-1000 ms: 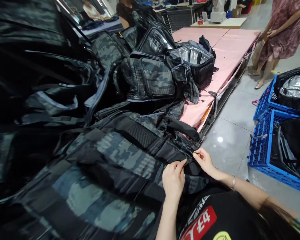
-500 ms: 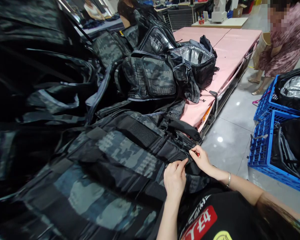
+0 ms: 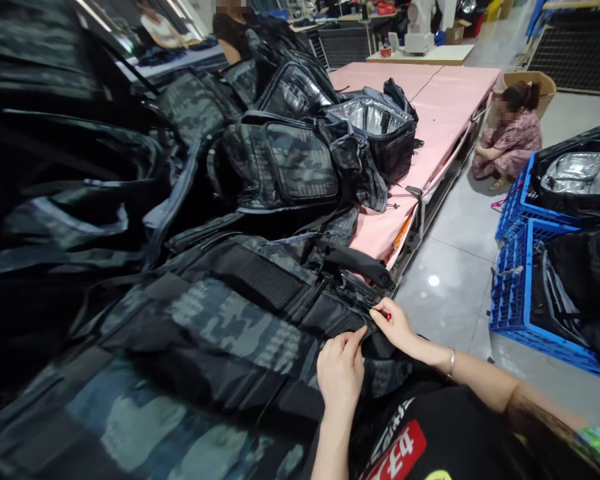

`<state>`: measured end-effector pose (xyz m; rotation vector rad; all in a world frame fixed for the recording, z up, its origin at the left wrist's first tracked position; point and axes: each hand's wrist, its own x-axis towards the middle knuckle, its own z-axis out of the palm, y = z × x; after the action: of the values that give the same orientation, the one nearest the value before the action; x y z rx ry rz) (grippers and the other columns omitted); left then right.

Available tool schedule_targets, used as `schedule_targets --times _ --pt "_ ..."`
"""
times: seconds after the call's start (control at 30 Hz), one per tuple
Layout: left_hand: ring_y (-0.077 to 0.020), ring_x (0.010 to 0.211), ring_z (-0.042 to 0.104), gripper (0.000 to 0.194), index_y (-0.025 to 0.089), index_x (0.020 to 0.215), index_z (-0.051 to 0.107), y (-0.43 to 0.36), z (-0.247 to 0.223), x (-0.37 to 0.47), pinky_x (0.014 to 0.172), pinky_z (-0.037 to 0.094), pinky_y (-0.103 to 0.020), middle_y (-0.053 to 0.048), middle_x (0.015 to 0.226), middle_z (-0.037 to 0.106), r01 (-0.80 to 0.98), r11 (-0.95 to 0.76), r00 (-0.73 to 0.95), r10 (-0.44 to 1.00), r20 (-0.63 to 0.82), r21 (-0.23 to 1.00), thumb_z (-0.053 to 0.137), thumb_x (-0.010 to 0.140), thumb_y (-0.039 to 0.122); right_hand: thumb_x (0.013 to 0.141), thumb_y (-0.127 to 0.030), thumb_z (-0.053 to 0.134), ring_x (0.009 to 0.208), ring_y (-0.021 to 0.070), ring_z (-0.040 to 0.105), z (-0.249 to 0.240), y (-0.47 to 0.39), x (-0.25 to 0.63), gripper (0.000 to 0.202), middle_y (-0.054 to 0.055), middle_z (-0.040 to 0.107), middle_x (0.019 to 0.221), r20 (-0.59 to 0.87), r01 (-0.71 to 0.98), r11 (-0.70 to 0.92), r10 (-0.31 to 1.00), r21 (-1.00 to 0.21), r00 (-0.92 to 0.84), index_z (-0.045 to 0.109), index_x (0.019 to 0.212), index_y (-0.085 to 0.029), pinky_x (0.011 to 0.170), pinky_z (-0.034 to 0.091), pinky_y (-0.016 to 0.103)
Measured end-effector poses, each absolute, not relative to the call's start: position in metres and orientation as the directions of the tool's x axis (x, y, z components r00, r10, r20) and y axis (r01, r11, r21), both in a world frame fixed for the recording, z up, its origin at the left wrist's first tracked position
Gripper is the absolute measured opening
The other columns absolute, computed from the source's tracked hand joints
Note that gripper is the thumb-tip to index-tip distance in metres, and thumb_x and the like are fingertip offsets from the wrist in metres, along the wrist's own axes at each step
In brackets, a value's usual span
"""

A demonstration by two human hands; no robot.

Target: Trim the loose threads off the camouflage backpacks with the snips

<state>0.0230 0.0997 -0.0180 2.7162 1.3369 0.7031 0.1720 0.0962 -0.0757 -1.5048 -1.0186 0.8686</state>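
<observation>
A black and grey camouflage backpack (image 3: 245, 320) lies flat in front of me, with mesh panels and a padded strap (image 3: 355, 261). My left hand (image 3: 341, 365) is closed at its near right side, thumb and forefinger pinching the dark fabric. Just beyond it, my right hand (image 3: 394, 325) is closed in a pinch close to the bag's edge. A small red item (image 3: 389, 317) shows between the right fingers; most of it is hidden, so its kind is unclear. The two sets of fingertips are close together but apart.
More camouflage bags (image 3: 300, 160) are heaped behind and to the left, one open with a silver lining (image 3: 375, 117). They lie on a pink-topped table (image 3: 450, 100). Blue crates (image 3: 513, 293) holding bags stand on the floor at right. A person (image 3: 513, 133) crouches beside the table.
The view has shifted slightly, moving the scene a little left. Both hands keep their pinches on nearly the same spot of the backpack. The person at right has gone from bending to crouching.
</observation>
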Motion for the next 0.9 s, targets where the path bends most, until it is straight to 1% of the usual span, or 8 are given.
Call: schedule_targets --times 0.1,0.2,0.33,0.4,0.53,0.67,0.8,0.9 --pt "-0.0171 0.071 0.054 0.024 0.020 0.101 0.065 0.102 -0.020 0.021 0.067 0.044 -0.029 -0.005 0.082 0.064 0.734 -0.646 0.543 0.743 0.392 0.208 0.049 0.083 0.015 0.080 -0.041 0.051 0.052 0.0096 0.039 -0.076 0.098 0.173 0.022 -0.006 0.048 0.059 -0.012 0.147 -0.073 0.925 -0.986 0.381 0.055 0.072 -0.021 0.052 0.033 0.021" --pt "-0.0169 0.070 0.053 0.025 0.021 0.102 0.065 0.103 -0.023 0.019 0.066 0.044 -0.029 -0.004 0.081 0.064 0.729 -0.659 0.554 0.727 0.406 0.185 0.049 0.084 0.015 0.079 -0.040 0.052 0.051 0.0096 0.039 -0.075 0.099 0.172 0.020 -0.006 0.047 0.057 -0.019 0.130 -0.076 0.920 -0.989 0.392 0.056 0.074 -0.021 0.052 0.033 0.021" --pt "-0.0165 0.069 0.054 0.026 0.021 0.103 0.064 0.104 -0.025 0.018 0.065 0.044 -0.029 -0.004 0.082 0.064 0.726 -0.668 0.564 0.713 0.416 0.161 0.049 0.084 0.015 0.078 -0.038 0.054 0.051 0.0091 0.040 -0.071 0.100 0.171 0.019 -0.006 0.047 0.057 -0.011 0.095 -0.051 0.927 -0.994 0.376 0.055 0.072 -0.020 0.052 0.032 0.021" --pt "-0.0166 0.069 0.055 0.026 0.021 0.104 0.064 0.104 -0.024 0.018 0.064 0.045 -0.029 -0.004 0.083 0.065 0.724 -0.672 0.568 0.709 0.418 0.156 0.048 0.084 0.015 0.078 -0.038 0.054 0.051 0.0090 0.040 -0.070 0.100 0.173 0.020 -0.006 0.047 0.056 -0.008 0.069 -0.036 0.928 -0.997 0.372 0.055 0.071 -0.020 0.051 0.033 0.021" --pt "-0.0179 0.071 0.057 0.026 0.019 0.106 0.062 0.100 -0.022 0.016 0.065 0.047 -0.030 -0.006 0.086 0.066 0.734 -0.665 0.568 0.713 0.411 0.139 0.046 0.085 0.018 0.078 -0.041 0.055 0.051 0.0089 0.040 -0.072 0.094 0.180 0.022 -0.006 0.046 0.056 -0.015 0.005 -0.018 0.921 -1.000 0.390 0.054 0.075 -0.020 0.050 0.034 0.021" --pt "-0.0185 0.072 0.060 0.029 0.018 0.109 0.059 0.087 -0.023 0.006 0.067 0.048 -0.032 -0.006 0.087 0.067 0.749 -0.652 0.563 0.721 0.403 0.120 0.043 0.085 0.019 0.082 -0.044 0.048 0.053 0.0096 0.044 -0.080 0.085 0.196 0.025 -0.006 0.047 0.059 -0.023 -0.043 -0.006 0.914 -0.999 0.405 0.052 0.078 -0.020 0.051 0.038 0.021" --pt "-0.0193 0.082 0.062 0.030 0.020 0.113 0.055 0.065 -0.028 -0.013 0.073 0.049 -0.032 -0.006 0.094 0.067 0.763 -0.631 0.543 0.744 0.389 0.142 0.043 0.086 0.021 0.085 -0.049 0.039 0.050 0.0102 0.046 -0.095 0.077 0.218 0.034 -0.003 0.053 0.061 -0.050 -0.061 -0.026 0.898 -0.998 0.438 0.054 0.087 -0.019 0.048 0.039 0.022" --pt "-0.0189 0.086 0.062 0.029 0.021 0.114 0.053 0.044 -0.032 -0.027 0.079 0.048 -0.031 -0.005 0.097 0.066 0.778 -0.608 0.507 0.757 0.413 0.161 0.046 0.085 0.023 0.083 -0.055 0.037 0.046 0.0105 0.043 -0.105 0.071 0.234 0.041 -0.003 0.053 0.060 -0.068 -0.038 -0.056 0.867 -0.998 0.493 0.055 0.083 -0.019 0.044 0.038 0.023"
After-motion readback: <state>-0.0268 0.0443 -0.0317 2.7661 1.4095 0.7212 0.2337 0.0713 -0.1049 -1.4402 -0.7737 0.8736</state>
